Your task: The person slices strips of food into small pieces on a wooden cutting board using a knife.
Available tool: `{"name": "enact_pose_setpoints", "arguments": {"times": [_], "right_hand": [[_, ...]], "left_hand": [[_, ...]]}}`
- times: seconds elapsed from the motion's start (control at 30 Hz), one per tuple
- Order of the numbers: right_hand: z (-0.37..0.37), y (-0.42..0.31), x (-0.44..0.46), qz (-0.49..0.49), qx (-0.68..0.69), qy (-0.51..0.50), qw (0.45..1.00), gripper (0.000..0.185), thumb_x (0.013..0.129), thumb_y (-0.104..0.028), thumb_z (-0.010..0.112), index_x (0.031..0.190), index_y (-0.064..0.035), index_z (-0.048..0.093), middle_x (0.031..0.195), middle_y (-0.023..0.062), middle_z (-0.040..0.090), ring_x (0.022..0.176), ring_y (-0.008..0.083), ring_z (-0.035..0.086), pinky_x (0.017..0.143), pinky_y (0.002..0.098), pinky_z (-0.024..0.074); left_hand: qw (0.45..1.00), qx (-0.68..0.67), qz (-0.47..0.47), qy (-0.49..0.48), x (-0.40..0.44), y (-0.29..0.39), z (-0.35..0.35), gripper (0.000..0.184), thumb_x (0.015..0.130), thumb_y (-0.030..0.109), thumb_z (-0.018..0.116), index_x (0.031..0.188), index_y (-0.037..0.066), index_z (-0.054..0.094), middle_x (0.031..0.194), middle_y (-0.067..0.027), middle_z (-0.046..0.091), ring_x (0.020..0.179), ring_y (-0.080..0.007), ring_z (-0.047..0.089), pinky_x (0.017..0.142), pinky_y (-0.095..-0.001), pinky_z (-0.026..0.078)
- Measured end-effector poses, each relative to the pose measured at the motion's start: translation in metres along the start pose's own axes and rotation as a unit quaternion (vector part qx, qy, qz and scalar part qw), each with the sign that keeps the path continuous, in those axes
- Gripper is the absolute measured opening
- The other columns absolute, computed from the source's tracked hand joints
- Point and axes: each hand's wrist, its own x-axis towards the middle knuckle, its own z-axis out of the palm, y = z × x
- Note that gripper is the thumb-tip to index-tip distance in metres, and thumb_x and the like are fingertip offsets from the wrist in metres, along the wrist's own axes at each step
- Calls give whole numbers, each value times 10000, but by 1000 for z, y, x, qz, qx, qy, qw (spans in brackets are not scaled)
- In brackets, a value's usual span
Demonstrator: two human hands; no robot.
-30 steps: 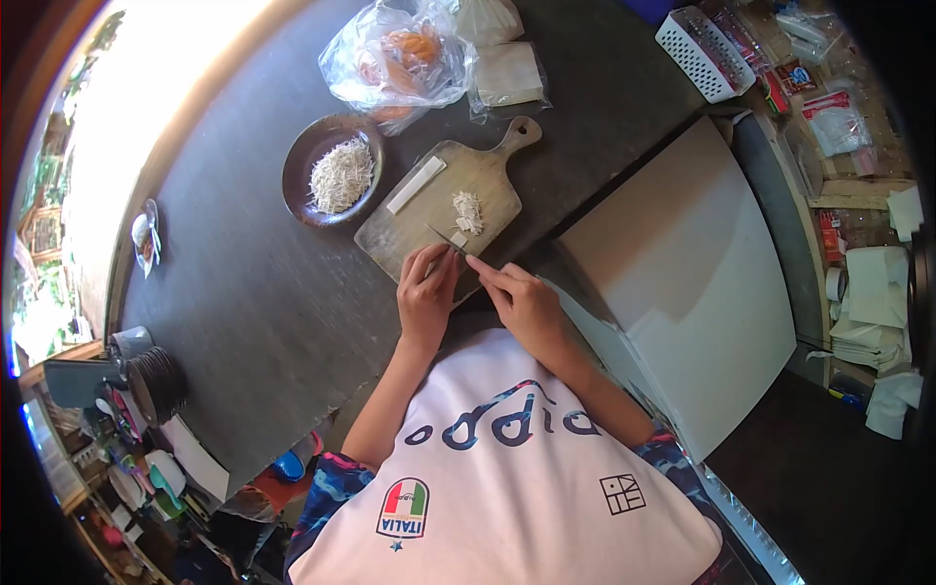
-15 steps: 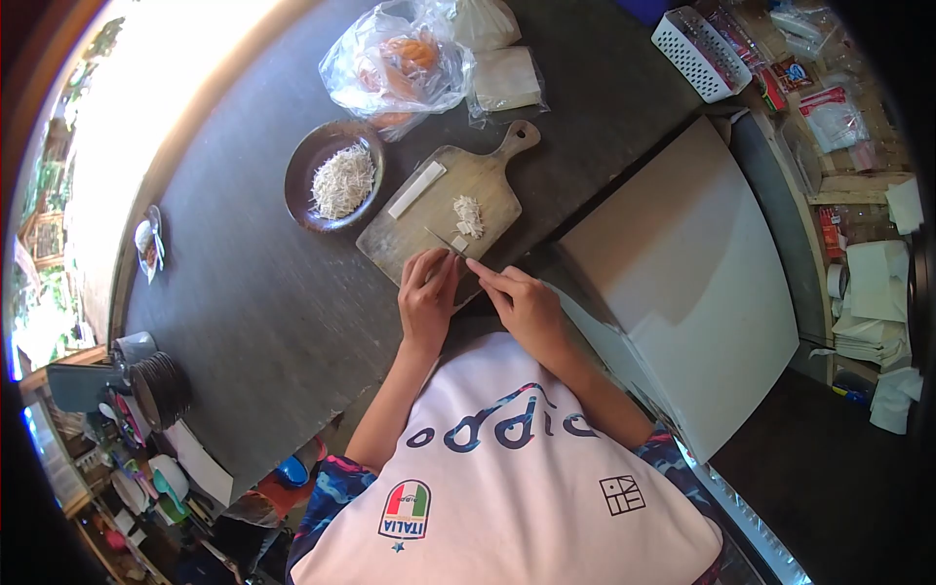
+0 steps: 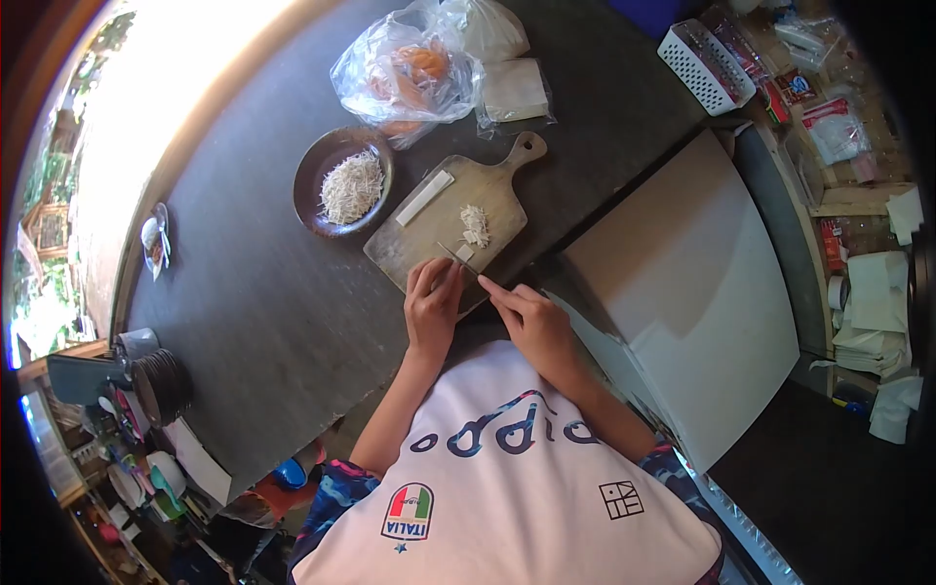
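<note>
On a wooden cutting board (image 3: 439, 229) lie a long white strip (image 3: 425, 198), a pile of thin pale shreds (image 3: 475, 224) and a small white piece (image 3: 465, 253) beside a knife blade (image 3: 454, 255). My right hand (image 3: 536, 327) is closed on the knife, index finger stretched along it; the handle is hidden. At the board's near edge, my left hand (image 3: 432, 307) has its fingers bent and pressed together by the blade; what they pinch is too small to make out. Left of the board, a brown bowl (image 3: 310, 180) holds a heap of white shreds (image 3: 352, 187).
Plastic bags with orange items (image 3: 409, 78) and a pack of pale sheets (image 3: 515, 91) lie behind the board. A white basket (image 3: 707, 66) stands at the back right, a large white box (image 3: 692, 292) at the right. A spoon (image 3: 161, 234) rests far left.
The board, bowl and bags sit slightly lower and further right in the view. My right hand has shifted slightly down and right with the knife. Both hands keep nearly the same pose.
</note>
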Motion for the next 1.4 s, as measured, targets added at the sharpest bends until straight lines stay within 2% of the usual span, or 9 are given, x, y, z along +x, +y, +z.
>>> {"name": "enact_pose_setpoints", "arguments": {"times": [0.4,0.7,0.9,1.1,1.23,1.4], "right_hand": [[2,4,0,-5,1,-4,1000,459,1049,-212,721,1476,-381,718,844,75,652,735,324,711,650,454,580],[9,6,10,-19,14,4,1000,461,1054,-224,722,1485,-388,710,851,64,665,739,309,715,652,451,570],[0,6,-4,-6,30,-4,1000,433,1059,-224,718,1466,-371,727,869,77,672,749,327,710,656,453,565],[5,2,12,-8,22,-13,1000,435,1063,-228,718,1473,-371,723,881,76,682,756,326,715,662,459,562],[-6,2,-3,-6,11,-30,999,446,1061,-219,719,1483,-362,716,879,87,673,765,344,710,664,464,559],[10,2,7,-22,10,-3,1000,438,1062,-217,717,1477,-356,723,871,93,666,765,339,713,677,467,562]], "left_hand": [[1000,1,9,2,2,1,-2,171,887,-13,842,1054,0,806,1143,-90,741,1080,-330,713,885,-433,597],[1000,-1,7,-10,1,0,-4,191,885,-28,823,1074,-3,815,1167,-100,736,1112,-337,707,904,-432,597],[999,33,0,-27,2,8,-11,240,870,-14,807,1110,-6,811,1173,-106,721,1118,-336,696,930,-438,592],[997,5,-19,-70,-2,-1,-13,304,858,-16,789,1159,14,809,1192,-93,706,1097,-319,684,924,-434,592],[998,15,5,-69,-2,-2,-16,354,860,-11,778,1211,26,799,1210,-83,699,1099,-309,681,929,-428,593],[998,11,7,-65,-4,-4,-14,391,866,-5,770,1254,34,788,1237,-80,687,1112,-308,676,938,-420,595]]}}
